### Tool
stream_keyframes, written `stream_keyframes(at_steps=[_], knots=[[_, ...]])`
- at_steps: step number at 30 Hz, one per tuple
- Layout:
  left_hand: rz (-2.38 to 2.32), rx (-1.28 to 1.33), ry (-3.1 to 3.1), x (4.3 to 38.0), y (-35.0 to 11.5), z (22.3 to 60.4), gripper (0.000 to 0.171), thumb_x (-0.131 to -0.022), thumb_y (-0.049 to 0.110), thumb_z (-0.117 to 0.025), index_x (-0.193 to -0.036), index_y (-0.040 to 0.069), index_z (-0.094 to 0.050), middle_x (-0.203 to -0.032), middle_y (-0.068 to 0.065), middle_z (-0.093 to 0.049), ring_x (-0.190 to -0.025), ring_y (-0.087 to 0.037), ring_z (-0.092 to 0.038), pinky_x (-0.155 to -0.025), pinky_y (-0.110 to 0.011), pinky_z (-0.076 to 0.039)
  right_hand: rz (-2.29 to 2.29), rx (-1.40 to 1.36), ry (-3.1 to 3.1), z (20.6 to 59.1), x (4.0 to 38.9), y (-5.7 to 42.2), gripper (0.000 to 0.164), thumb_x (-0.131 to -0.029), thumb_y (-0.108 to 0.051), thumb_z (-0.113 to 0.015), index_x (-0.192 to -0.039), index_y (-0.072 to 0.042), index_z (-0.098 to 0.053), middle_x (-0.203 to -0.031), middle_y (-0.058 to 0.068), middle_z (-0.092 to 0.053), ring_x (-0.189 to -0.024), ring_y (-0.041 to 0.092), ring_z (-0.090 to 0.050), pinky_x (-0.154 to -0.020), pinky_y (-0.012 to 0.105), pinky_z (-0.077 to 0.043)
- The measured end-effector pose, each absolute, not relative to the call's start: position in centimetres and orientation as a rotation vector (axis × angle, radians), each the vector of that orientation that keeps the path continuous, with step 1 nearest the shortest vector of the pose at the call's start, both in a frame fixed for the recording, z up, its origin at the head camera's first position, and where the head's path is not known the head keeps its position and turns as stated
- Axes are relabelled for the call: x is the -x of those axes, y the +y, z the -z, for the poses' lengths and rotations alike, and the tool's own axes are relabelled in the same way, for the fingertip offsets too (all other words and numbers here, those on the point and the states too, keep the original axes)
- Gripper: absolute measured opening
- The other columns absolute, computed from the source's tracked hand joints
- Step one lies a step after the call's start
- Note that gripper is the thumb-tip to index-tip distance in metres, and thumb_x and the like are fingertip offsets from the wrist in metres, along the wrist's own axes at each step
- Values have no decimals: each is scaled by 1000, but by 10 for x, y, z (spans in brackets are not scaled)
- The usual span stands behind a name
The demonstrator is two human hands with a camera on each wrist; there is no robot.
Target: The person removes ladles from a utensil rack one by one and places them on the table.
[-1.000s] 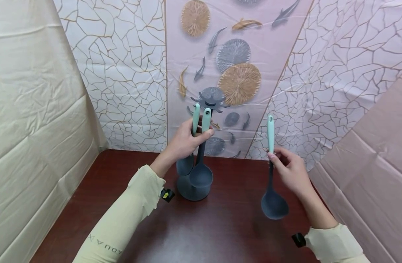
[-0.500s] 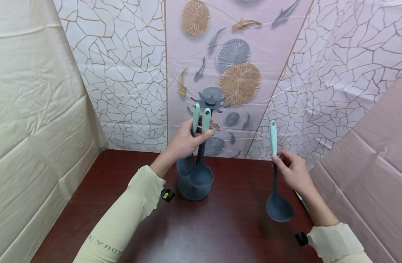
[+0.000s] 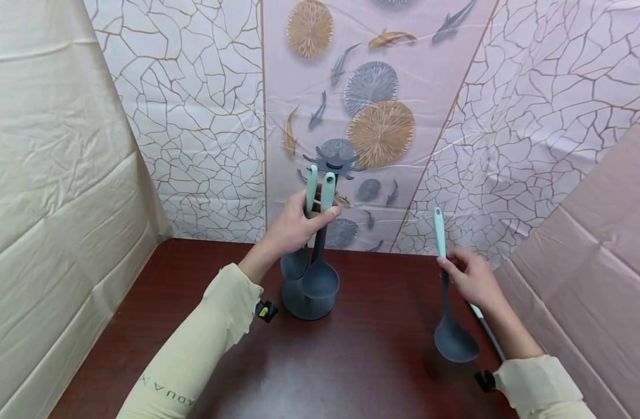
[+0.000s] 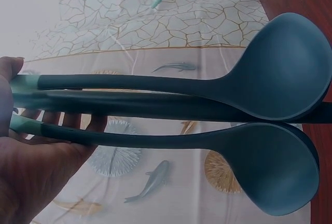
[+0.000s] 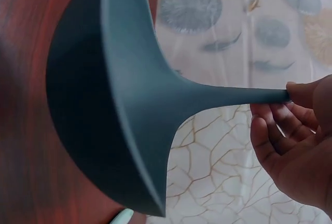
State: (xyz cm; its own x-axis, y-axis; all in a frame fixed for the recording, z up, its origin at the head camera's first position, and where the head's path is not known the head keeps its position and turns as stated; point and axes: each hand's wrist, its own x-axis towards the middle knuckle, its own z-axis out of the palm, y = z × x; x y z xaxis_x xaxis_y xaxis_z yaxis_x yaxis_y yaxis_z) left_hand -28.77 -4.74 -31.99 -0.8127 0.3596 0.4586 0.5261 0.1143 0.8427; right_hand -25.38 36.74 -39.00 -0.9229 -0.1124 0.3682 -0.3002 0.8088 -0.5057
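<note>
My left hand (image 3: 294,221) grips the mint handles of two dark grey ladles, the round ladle (image 3: 320,280) in front and the other ladle (image 3: 292,263) at its left. Between them runs the dark pole (image 4: 155,103) of a utensil stand, with fingers behind it in the left wrist view. The stand has a hooked top (image 3: 334,165) and a round base (image 3: 308,307) on the table. At the right, my right hand (image 3: 472,276) pinches a third ladle (image 3: 455,340) where its mint handle meets the dark shaft. Its bowl hangs downward over the table.
A utensil with a mint handle (image 3: 476,311) lies at the table's right side, partly hidden by my right forearm. The dark red table (image 3: 351,355) meets patterned cloth (image 3: 210,145) at the back and plain cloth (image 3: 576,279) at the right.
My right hand has moved right and down with its ladle, uncovering more of the utensil lying behind the forearm. My left hand and the stand have stayed put.
</note>
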Motion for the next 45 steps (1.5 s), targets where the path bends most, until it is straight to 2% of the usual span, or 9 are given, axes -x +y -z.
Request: stream_keyframes(at_steps=[7,14,23,29,37,45], knots=[[1788,895,-2244,287,-48,320,27,-103,37,-71,-118,15,-66,-80,-7,-56,-76,-23,-53,-73,-39,-45,-805,-252,-2750,406,258,379,29,-109,-29,-63,-107,-1,-70,-69,6,-62,-58,14,-52,-55,31,-42],[1793,916,-2228,287,-47,319,29,-104,34,-71,-123,12,-66,-91,-7,-67,-81,-25,-56,-76,-40,-47,-810,-203,-2806,418,262,388,33,-110,-32,-61,-111,0,-70,-70,7,-64,-59,16,-54,-55,31,-43],[1800,921,-2224,288,-46,319,30,-104,33,-71,-123,11,-66,-94,-7,-68,-83,-25,-57,-77,-40,-47,-762,-170,-2836,427,264,397,30,-110,-29,-62,-110,0,-70,-72,3,-64,-61,18,-54,-58,33,-43],[1791,924,-2220,288,-47,318,27,-103,33,-71,-121,13,-66,-92,-7,-67,-81,-25,-56,-76,-40,-46,-749,-167,-2865,434,265,402,29,-109,-29,-63,-106,-1,-71,-73,3,-65,-61,17,-54,-59,33,-43],[1778,921,-2232,289,-47,320,31,-103,34,-71,-123,12,-66,-94,-6,-68,-82,-25,-57,-77,-40,-47,-804,-132,-2938,446,265,410,25,-108,-24,-64,-106,1,-69,-69,3,-64,-58,18,-56,-53,33,-43],[1780,926,-2214,289,-48,320,29,-104,33,-71,-123,12,-67,-100,-6,-70,-88,-28,-61,-81,-42,-50,-783,-125,-2978,455,265,419,19,-107,-19,-65,-98,-3,-67,-66,6,-64,-55,19,-55,-51,33,-41]])
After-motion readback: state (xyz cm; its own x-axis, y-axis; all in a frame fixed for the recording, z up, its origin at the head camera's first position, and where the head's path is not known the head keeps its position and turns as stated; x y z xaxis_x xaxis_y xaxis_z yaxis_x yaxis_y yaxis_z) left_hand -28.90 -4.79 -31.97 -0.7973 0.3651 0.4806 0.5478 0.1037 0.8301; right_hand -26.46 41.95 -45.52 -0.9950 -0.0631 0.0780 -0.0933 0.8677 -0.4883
